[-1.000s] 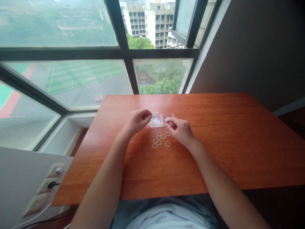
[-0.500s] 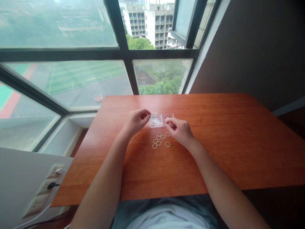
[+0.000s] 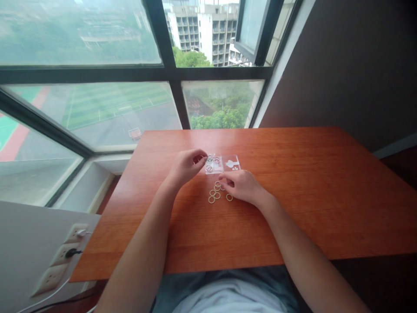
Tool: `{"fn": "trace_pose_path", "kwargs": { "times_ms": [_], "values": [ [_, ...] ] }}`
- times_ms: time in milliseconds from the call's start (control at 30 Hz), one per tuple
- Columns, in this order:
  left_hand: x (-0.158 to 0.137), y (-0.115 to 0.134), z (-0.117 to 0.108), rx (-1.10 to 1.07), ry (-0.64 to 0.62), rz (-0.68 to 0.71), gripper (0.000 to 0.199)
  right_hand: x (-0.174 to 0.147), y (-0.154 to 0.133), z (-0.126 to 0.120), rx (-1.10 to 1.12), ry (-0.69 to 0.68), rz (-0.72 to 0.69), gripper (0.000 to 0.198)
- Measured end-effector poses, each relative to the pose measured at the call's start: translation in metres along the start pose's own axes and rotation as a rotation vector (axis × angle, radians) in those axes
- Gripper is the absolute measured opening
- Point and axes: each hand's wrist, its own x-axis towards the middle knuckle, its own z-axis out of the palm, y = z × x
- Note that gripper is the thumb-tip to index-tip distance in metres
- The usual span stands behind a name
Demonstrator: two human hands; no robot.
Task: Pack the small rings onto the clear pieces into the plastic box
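With fingers bent narrow, poised at rings with right hand, at box toward desk's far edge with left hand; can't tell any grip.

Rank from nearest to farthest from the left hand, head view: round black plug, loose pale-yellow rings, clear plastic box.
1. Clear plastic box: beside the left hand, to its right.
2. Loose pale-yellow rings: on the table, lower right of that hand.
3. Round black plug: far left, in the wall socket.
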Motion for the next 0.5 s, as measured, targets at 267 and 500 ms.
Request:
{"fn": "trace_pose_path", "kwargs": {
  "times_ms": [267,500],
  "values": [
    [-0.0002,0.001,0.0016,0.01,-0.001,0.005,0.015,0.0013,-0.0096,0.0001,-0.043,-0.124,0.048,0.011],
    [-0.0011,0.0013,0.0038,-0.013,-0.032,-0.008,0.016,0.0023,-0.0105,-0.0001,-0.058,-0.141,0.05,0.011]
  ]
}}
